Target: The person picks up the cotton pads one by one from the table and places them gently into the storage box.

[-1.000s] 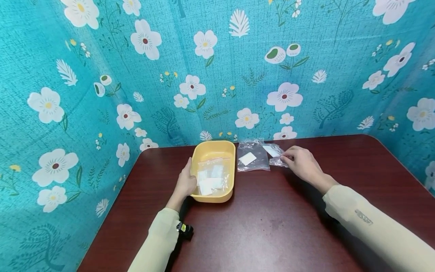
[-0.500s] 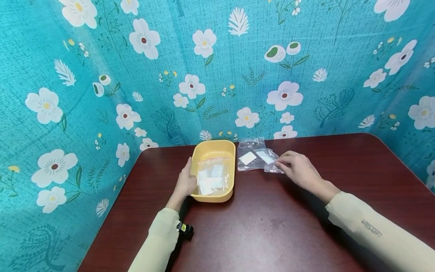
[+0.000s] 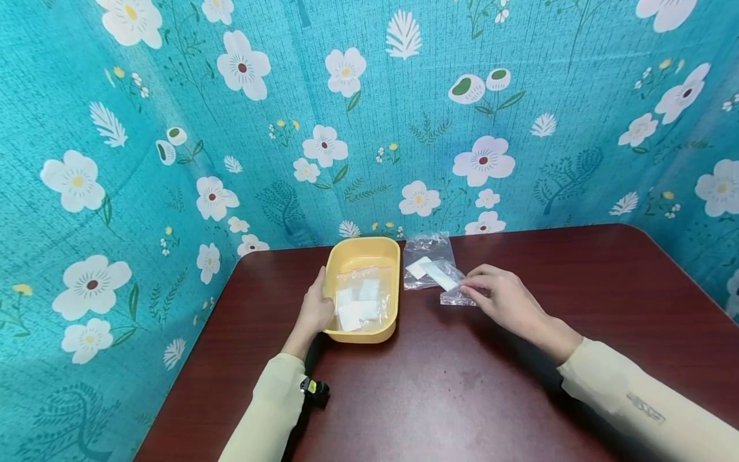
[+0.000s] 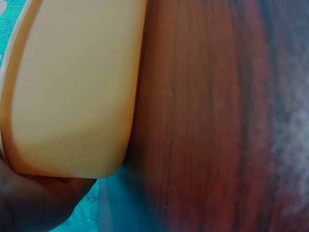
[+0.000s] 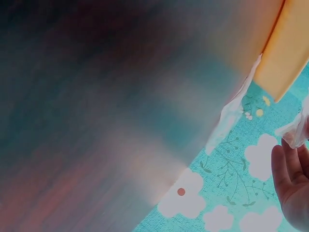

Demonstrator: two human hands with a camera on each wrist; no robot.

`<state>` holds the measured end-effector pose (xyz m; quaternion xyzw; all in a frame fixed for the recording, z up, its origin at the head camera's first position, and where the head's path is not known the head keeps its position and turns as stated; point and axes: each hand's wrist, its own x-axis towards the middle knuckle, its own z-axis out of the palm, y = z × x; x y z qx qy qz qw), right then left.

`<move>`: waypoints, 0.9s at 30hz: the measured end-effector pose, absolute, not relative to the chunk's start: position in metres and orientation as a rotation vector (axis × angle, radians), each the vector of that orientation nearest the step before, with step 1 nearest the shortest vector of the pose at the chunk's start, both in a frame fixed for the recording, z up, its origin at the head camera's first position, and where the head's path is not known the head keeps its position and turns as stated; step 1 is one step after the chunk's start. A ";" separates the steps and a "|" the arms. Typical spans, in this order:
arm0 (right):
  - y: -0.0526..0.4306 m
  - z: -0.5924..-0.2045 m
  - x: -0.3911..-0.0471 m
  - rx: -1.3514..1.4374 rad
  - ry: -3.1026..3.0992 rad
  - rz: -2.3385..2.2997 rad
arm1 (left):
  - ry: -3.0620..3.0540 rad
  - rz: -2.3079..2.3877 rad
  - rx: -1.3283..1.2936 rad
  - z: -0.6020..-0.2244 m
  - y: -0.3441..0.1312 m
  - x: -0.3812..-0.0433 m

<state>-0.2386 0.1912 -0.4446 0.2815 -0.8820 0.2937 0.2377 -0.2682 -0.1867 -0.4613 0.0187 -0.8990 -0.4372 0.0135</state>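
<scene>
My left hand [image 3: 316,312] grips the left side of a yellow plastic tub [image 3: 394,305], thumb at its rim; the left wrist view shows fingers [image 4: 38,203] curled against the tub's outer wall [image 4: 72,96]. Inside the tub lie several clear zip bags [image 3: 364,295] with white pieces in them. In the head view, my right hand [image 3: 502,295] pinches the corner of a clear plastic bag [image 3: 456,297] holding a white flat rectangle. That bag overlaps another clear bag [image 3: 430,244], which lies right beside the tub with its own white rectangle.
All this sits near the back edge of a dark red-brown wooden table [image 3: 416,398]. A blue flowered cloth [image 3: 369,128] hangs behind and to the left. A small black device [image 3: 316,391] is strapped at the left wrist.
My right hand has drawn its bag leftward and slightly toward me, from beside the lying bag to overlapping it. The left hand and the tub have stayed put.
</scene>
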 end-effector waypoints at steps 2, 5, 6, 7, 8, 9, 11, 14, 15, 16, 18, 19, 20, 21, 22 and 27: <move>0.190 -0.444 -0.237 0.780 -2.414 0.802 | -2.803 -1.363 0.066 -0.461 -0.187 -0.269; 0.189 -0.444 -0.235 0.781 -2.420 0.796 | -2.801 -1.372 0.071 -0.461 -0.187 -0.268; 0.189 -0.444 -0.235 0.784 -2.422 0.795 | -2.798 -1.375 0.069 -0.461 -0.187 -0.268; 0.188 -0.444 -0.235 0.787 -2.424 0.795 | -2.795 -1.378 0.065 -0.461 -0.187 -0.269; 0.188 -0.444 -0.235 0.788 -2.424 0.795 | -2.793 -1.381 0.064 -0.461 -0.187 -0.268; 0.188 -0.444 -0.235 0.791 -2.423 0.793 | -2.792 -1.384 0.060 -0.461 -0.187 -0.269; 0.187 -0.444 -0.236 0.800 -2.414 0.789 | -2.791 -1.385 0.053 -0.461 -0.187 -0.269; 0.185 -0.443 -0.237 0.813 -2.393 0.789 | -2.791 -1.388 0.050 -0.461 -0.187 -0.269; 0.184 -0.443 -0.238 0.818 -2.387 0.791 | -2.791 -1.387 0.051 -0.460 -0.187 -0.269; 0.183 -0.443 -0.239 0.824 -2.382 0.795 | -2.790 -1.386 0.054 -0.460 -0.187 -0.269; 0.180 -0.442 -0.239 0.834 -2.377 0.805 | -2.792 -1.386 0.059 -0.460 -0.186 -0.269; 0.178 -0.441 -0.240 0.837 -2.377 0.810 | -2.793 -1.386 0.063 -0.460 -0.186 -0.269; 0.176 -0.441 -0.241 0.842 -2.377 0.813 | -2.793 -1.388 0.067 -0.460 -0.186 -0.269; 0.174 -0.440 -0.241 0.846 -2.381 0.811 | -2.793 -1.390 0.069 -0.460 -0.186 -0.269; 0.171 -0.440 -0.241 0.852 -2.384 0.813 | -2.794 -1.391 0.072 -0.460 -0.186 -0.269; 0.157 -0.436 -0.243 0.880 -2.399 0.808 | -2.795 -1.411 0.084 -0.461 -0.186 -0.268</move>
